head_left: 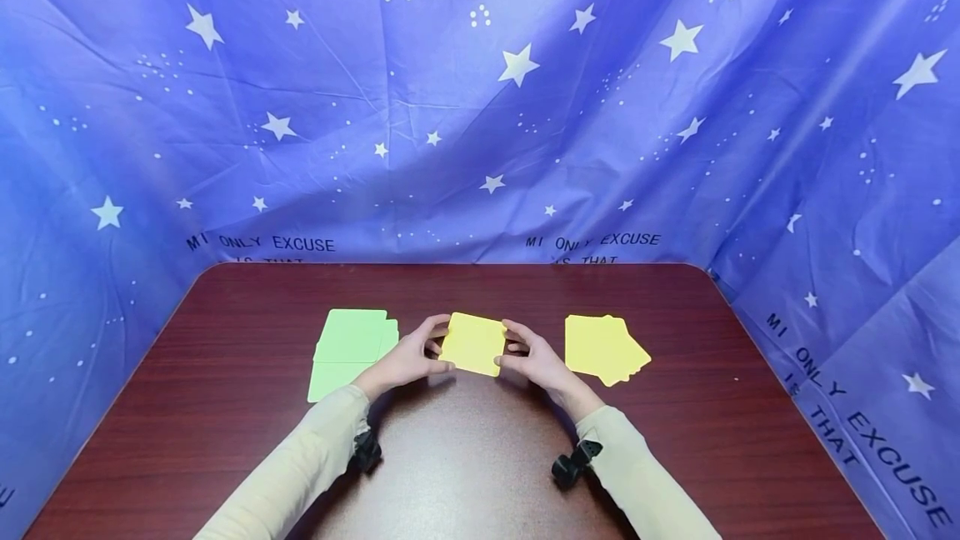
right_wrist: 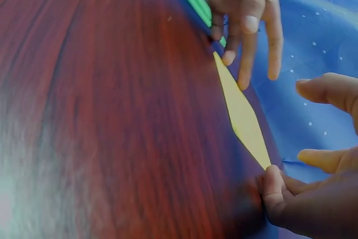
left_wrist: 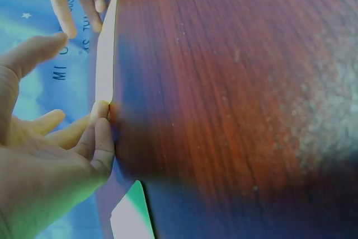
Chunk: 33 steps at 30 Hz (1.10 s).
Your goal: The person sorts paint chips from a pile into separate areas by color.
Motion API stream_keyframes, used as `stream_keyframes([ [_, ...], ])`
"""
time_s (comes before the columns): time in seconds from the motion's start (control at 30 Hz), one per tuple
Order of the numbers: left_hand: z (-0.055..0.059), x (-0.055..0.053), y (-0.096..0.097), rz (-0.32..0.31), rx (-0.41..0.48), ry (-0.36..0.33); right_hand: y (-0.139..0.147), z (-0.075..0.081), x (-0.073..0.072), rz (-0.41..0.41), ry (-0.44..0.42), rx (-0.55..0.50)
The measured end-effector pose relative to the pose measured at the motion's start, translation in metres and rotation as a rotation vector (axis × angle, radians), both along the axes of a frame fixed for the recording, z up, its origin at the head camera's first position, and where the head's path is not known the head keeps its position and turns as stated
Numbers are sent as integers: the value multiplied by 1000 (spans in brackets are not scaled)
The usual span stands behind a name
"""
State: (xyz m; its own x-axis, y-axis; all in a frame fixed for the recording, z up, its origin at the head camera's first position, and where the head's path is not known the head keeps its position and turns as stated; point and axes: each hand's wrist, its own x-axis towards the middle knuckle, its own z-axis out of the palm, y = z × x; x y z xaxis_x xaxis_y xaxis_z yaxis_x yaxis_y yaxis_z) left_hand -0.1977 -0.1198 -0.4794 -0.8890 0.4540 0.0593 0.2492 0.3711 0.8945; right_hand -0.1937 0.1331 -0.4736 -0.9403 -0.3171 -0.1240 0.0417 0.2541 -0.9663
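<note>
A yellow card (head_left: 473, 344), or a thin stack of them, lies flat on the table between the two hands. At its left edge the left hand (head_left: 408, 356) touches with its lower fingers, the thumb raised apart in the left wrist view (left_wrist: 39, 54). On the opposite side, the right hand (head_left: 537, 357) has its fingers at the card's right edge. In the right wrist view the yellow card (right_wrist: 241, 116) meets the right hand's small finger, while its thumb stands clear. Neither hand curls round the card.
Overlapping green cards (head_left: 352, 340) lie left of the left hand, partly behind the wrist. To the right is a fanned pile of yellow cards (head_left: 603, 347). The dark red wooden table (head_left: 225, 440) backs onto a blue starry cloth (head_left: 450, 107).
</note>
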Motion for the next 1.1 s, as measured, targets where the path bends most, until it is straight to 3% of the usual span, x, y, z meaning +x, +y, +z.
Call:
stream_keyframes([
  [0.2, 2, 1, -1, -36, 103, -112, 1, -1, -4, -41, -147, -271],
  [0.4, 2, 0, -3, -53, 139, -119, 0, 0, -6, -47, -187, -365],
  [0.77, -2, -2, -5, -18, 150, -161, -3, -2, -4, 18, -193, -467],
  [1.1, -5, 0, -6, -2, 139, -179, -10, -7, -3, 21, -138, -363],
])
